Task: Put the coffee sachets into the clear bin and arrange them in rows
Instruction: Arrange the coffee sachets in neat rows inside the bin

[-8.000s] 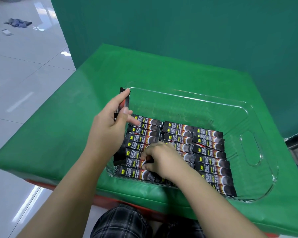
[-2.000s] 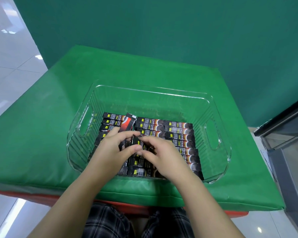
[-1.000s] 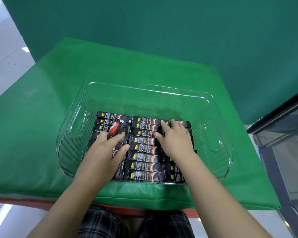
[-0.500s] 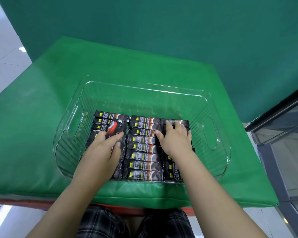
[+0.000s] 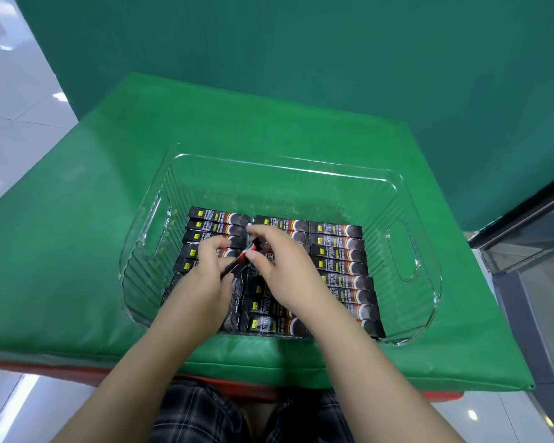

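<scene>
Nearest me, at six o'clock, my lap in dark plaid cloth [image 5: 202, 414] shows under the edge of the green padded tabletop [image 5: 77, 251]. My two forearms reach up from there into the clear ribbed plastic bin with cut-out handles [image 5: 403, 247], which sits at the middle of the tabletop. My left hand [image 5: 205, 279] has its grip curled on the lower end of one loose red-and-black coffee sachet [image 5: 242, 260], which tilts up toward one o'clock above the others. My right hand [image 5: 285, 270] pinches the sachet's upper end between thumb and forefinger. Under both hands the flat black coffee sachets with yellow tags [image 5: 336, 254] lie crosswise in three columns on the bin floor, filling its near part; the strip of floor toward twelve o'clock is bare. Beyond the tabletop, at twelve o'clock, hangs a dark green backdrop [image 5: 301, 59].
</scene>
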Tool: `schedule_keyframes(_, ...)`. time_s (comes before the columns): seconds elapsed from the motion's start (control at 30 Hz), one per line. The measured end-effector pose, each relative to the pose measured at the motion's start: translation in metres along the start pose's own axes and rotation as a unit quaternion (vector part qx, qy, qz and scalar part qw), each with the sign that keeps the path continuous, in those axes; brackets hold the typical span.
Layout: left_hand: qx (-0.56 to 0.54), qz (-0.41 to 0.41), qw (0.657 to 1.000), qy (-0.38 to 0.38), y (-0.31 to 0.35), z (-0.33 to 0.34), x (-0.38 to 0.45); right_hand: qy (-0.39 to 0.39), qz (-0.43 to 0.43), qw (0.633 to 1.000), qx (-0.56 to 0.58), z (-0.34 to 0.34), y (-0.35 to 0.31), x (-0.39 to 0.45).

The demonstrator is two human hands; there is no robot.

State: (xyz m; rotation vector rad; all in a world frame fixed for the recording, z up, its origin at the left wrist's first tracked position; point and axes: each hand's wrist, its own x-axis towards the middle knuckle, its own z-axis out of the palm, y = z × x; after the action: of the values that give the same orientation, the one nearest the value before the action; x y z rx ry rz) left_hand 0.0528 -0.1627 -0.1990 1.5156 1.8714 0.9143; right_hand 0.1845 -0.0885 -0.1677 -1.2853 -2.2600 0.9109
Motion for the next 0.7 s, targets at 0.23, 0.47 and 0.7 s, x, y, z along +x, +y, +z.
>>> schedule_keyframes(0.23,-0.001,-0.014,0.999,0.046,0.004,-0.002,0.003,0.06,0.052,0.995,0.053,-0.019,0.014,-0.008)
schedule_keyframes(0.47,0.053,0.084,0.992,0.083,-0.003,0.0,0.002,-0.102,0.038,0.993,-0.048,-0.02,0.013,-0.02)
schedule_keyframes(0.7,0.058,0.188,0.974,0.116,-0.013,0.003,0.0,-0.122,0.06,0.99,0.029,-0.016,0.003,-0.018)
